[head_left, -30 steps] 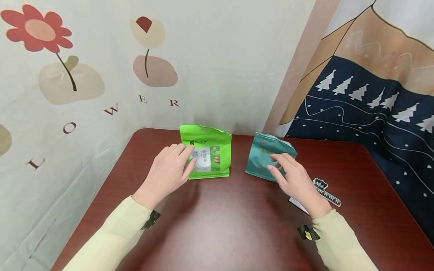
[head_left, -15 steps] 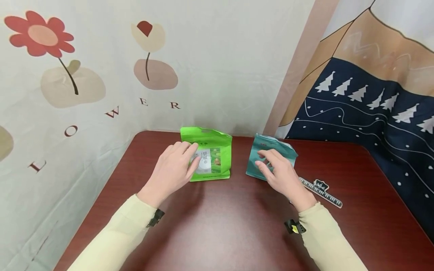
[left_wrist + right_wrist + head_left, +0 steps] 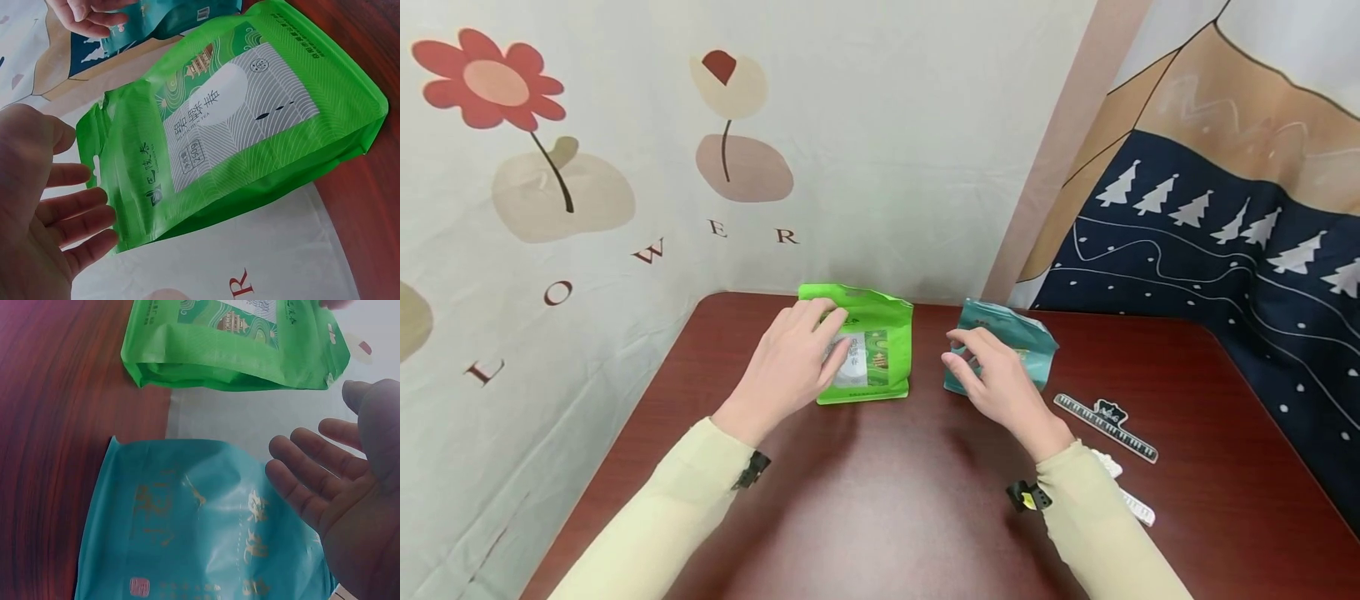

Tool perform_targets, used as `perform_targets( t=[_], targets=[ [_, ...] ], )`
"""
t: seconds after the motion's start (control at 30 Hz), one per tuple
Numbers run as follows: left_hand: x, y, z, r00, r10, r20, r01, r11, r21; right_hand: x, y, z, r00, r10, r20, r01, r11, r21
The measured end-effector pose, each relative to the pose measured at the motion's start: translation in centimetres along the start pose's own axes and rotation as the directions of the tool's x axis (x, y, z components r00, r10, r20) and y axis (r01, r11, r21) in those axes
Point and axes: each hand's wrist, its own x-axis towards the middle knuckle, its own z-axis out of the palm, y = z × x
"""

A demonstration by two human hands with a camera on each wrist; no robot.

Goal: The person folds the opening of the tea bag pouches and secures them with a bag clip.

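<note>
A bright green tea bag (image 3: pixel 887 315) stands upright at the back of the table, its label reading 250g in the left wrist view. My left hand (image 3: pixel 786 358) hovers in front of its left side, fingers loosely bent and holding nothing; in the left wrist view the fingers lie near the bag's top edge (image 3: pixel 103 169). To the right stands a teal bag (image 3: pixel 1036 354) with gold writing. In front of it is my right hand (image 3: pixel 1000 387), fingers relaxed, nothing in them. Whether fingertips touch either bag I cannot tell.
On the dark red table (image 3: pixel 880 517), right of my right hand, lies a black clip with a piano-key pattern (image 3: pixel 1105 427). A white clip (image 3: pixel 1138 506) is partly hidden by my right forearm. Printed cloth (image 3: pixel 887 167) hangs behind the table's back edge.
My right hand has moved left across the teal bag's front, uncovering the black clip and part of the white one. My left hand has shifted slightly right and up. Both bags stay in place.
</note>
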Motion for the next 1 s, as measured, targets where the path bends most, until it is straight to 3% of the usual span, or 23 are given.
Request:
perform_targets(
  t=[0.5,0.73,1.0],
  targets=[
    [1.7,-0.4,0.2,0.999,0.016,-0.034,-0.015,0.999,0.028,1.8,-0.8,1.4,1.000,0.006,0.004,-0.006,0.998,0.058],
    [2.3,-0.9,0.9,1.000,0.001,0.007,-0.001,0.999,0.044,2.8,-1.0,2.1,0.999,-0.011,-0.043,0.014,0.997,0.081],
    [2.8,-1.2,1.3,1.000,-0.004,0.025,0.003,0.999,0.032,4.0,-1.7,3.0,0.999,0.021,-0.042,-0.016,0.993,0.121]
  ],
)
